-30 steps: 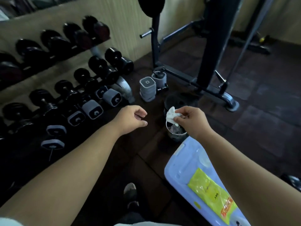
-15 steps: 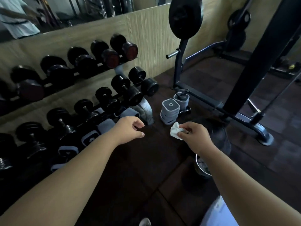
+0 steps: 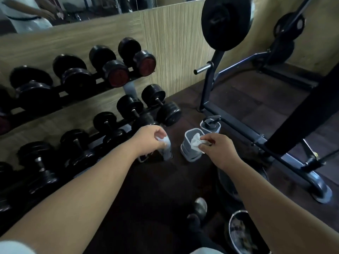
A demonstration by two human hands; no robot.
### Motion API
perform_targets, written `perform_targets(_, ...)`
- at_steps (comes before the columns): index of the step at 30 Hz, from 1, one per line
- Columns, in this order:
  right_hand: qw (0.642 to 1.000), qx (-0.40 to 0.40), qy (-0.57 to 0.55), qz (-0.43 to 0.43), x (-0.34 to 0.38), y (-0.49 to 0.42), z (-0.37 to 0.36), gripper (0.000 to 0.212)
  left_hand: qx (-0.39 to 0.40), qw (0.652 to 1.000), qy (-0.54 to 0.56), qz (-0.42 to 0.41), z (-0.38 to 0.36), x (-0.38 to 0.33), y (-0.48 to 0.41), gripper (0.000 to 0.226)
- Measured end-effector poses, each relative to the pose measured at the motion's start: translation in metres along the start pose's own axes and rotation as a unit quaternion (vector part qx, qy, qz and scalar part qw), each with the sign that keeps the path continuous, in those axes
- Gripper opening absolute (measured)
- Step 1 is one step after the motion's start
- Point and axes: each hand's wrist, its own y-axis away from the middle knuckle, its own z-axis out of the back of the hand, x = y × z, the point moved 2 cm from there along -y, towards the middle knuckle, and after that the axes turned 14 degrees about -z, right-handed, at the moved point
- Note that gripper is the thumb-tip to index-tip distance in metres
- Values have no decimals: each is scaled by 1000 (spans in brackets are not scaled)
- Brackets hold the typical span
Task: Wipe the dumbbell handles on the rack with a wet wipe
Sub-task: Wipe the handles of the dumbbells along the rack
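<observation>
A two-tier rack (image 3: 60,92) along the left wall carries several black dumbbells. The nearest lower one (image 3: 161,105) shows its thin metal handle. My right hand (image 3: 218,149) pinches a crumpled white wet wipe (image 3: 195,143) over the floor, right of the rack's end and apart from every dumbbell. My left hand (image 3: 148,138) hovers with loosely curled fingers and holds nothing, just above the rack's grey end foot (image 3: 167,151). None of the handles is touched.
Grey square weights (image 3: 188,153) and a grey kettlebell (image 3: 211,125) stand on the floor under my right hand. A black squat frame (image 3: 238,123) with a plate (image 3: 225,22) stands at the right. A bin (image 3: 240,233) of used wipes sits bottom right beside my shoe (image 3: 200,206).
My right hand has carried the wipe away from the bin and toward the rack's end. My view has lifted, and both hands have moved forward. The blue wipe packet has left the view.
</observation>
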Motion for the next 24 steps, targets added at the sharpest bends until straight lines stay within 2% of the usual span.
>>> perform_targets(5,998,42,38,10,31,-135,19,28,-23,999,11,47,6,25,-129,29)
perform_targets(10,994,73,75,24,73,-243,31,25,-45,995,45,71,12,42,-211,29)
perform_targets(17,983,110,135,65,119,-374,-4,23,-81,975,94,183,23,102,-299,19)
perform_targets(24,971,167,160,60,157,-492,-53,23,-118,944,147,271,31,181,-400,16)
